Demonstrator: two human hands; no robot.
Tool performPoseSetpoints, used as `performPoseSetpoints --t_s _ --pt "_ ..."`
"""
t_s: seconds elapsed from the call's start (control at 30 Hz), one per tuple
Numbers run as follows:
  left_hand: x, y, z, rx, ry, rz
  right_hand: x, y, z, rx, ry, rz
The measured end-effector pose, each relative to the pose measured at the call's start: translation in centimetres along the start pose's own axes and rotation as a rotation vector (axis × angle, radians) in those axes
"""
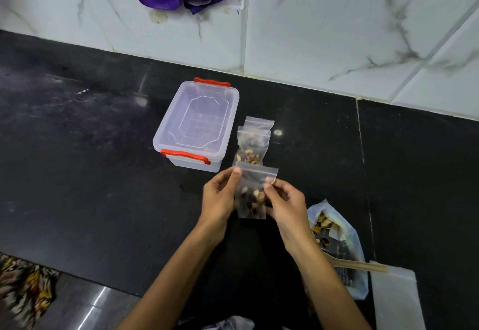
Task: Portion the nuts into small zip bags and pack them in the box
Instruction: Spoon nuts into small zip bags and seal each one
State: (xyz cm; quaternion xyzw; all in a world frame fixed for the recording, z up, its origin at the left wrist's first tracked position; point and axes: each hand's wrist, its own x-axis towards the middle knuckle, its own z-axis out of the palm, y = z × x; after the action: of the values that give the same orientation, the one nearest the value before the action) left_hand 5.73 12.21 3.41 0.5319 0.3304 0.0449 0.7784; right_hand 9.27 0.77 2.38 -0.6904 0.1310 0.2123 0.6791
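1. The large nut bag [334,239] at the right is partly covered by the right forearm; how full it is cannot be made out.
2. A wooden spoon handle [363,265] juts from that bag; its bowl is hidden.
3. A pale flat packet [395,301] at the lower right is cut off by the frame edge.
4. The left hand [220,197] pinches the upper left corner of a small zip bag [252,192] of nuts, held above the black tabletop [90,174].
5. The right hand [282,202] pinches the same bag's right edge.
6. Two more filled zip bags [252,145] lie overlapping just beside the box.
7. The clear plastic box [198,124] has its lid on, red clips at both ends.
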Motion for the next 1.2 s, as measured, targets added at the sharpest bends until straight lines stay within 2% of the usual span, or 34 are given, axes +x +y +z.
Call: performPoseSetpoints --t_s 0.03,0.1,0.23,0.43,0.6,0.7,1.0,1.2 --pt "0.0 0.0 0.1 -0.009 -0.061 -0.038 0.4 0.0 0.1 0.024 0.022 0.009" --pt "0.1 -0.4 0.3 -0.007 -0.071 -0.082 1.4 -0.2 0.6 0.084 0.071 0.019" --pt "0.9 -2.0 0.5 0.001 0.057 -0.007 3.2 -0.7 1.4 0.159 0.088 0.016" --pt "3.1 -3.2 1.1 0.074 0.147 0.059 4.3 0.2 1.4 0.087 0.038 -0.062" --pt "3.8 -4.0 1.2 0.299 0.269 0.203 5.1 1.5 1.5 -0.016 0.143 -0.163" --pt "4.0 -4.1 1.2 0.388 0.323 0.228 5.3 1.8 1.6 -0.027 0.191 -0.187" --pt "3.9 -4.1 1.0 0.449 0.324 0.245 5.1 1.8 2.0 -0.017 0.195 -0.256" --pt "3.4 -3.1 0.9 0.495 0.244 0.242 4.5 0.9 1.9 -0.054 0.24 -0.283"
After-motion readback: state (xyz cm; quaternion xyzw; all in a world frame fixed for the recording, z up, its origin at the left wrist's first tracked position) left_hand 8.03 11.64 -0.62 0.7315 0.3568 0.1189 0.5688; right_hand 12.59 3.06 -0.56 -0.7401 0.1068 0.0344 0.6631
